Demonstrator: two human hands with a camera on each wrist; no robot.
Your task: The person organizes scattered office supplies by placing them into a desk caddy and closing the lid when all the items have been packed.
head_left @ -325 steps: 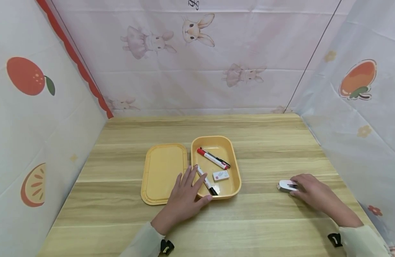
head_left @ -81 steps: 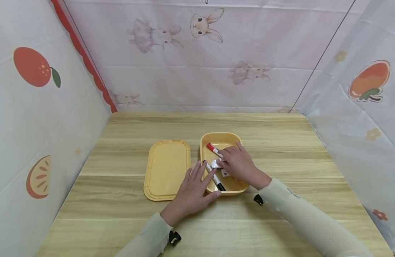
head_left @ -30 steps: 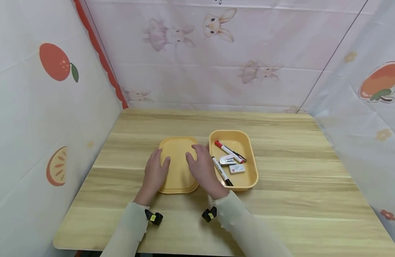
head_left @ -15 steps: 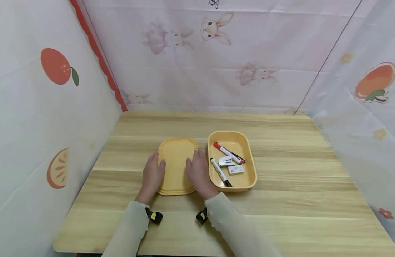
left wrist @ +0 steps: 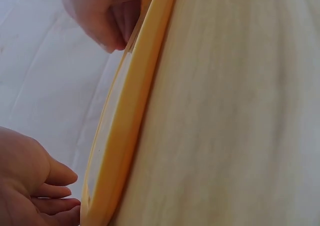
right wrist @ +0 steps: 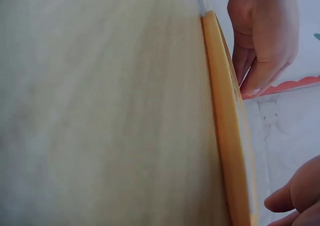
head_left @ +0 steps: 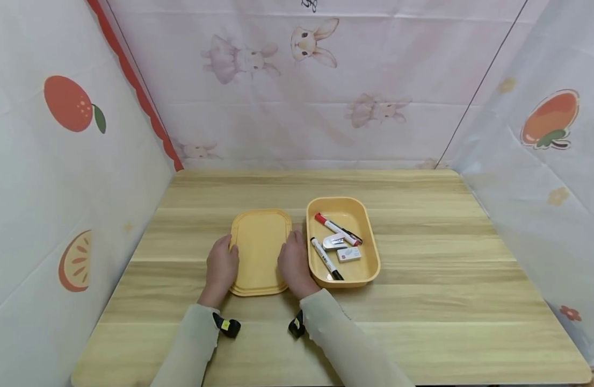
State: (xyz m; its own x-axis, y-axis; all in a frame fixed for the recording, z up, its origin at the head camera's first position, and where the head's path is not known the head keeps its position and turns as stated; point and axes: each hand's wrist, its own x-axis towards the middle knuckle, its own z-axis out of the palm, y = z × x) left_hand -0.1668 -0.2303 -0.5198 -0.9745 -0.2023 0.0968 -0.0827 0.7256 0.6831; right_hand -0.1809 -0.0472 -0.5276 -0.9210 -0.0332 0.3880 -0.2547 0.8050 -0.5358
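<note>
A flat yellow lid [head_left: 260, 252] with rounded corners lies between the two hands in the head view. My left hand [head_left: 222, 266] grips its left side, thumb along the top edge. On the opposite side my right hand [head_left: 294, 263] holds the lid the same way, close beside the yellow box [head_left: 371, 242]. Both wrist views show the lid's rim [left wrist: 132, 116] edge-on, low over the wooden tabletop. The outer fingers are partly hidden in the head view.
Inside the box lie a red-capped marker [head_left: 337, 229], a thin black pen [head_left: 353, 236], a black-capped marker [head_left: 326, 258], a small white block [head_left: 349, 254] and a round-ended white and grey piece [head_left: 334, 241]. Printed cloth walls [head_left: 277, 129] surround the wooden table [head_left: 447, 279].
The round-ended piece went from the table at right into the box, carried by my right hand. Both hands then left the box for the lid and closed in on its sides.
</note>
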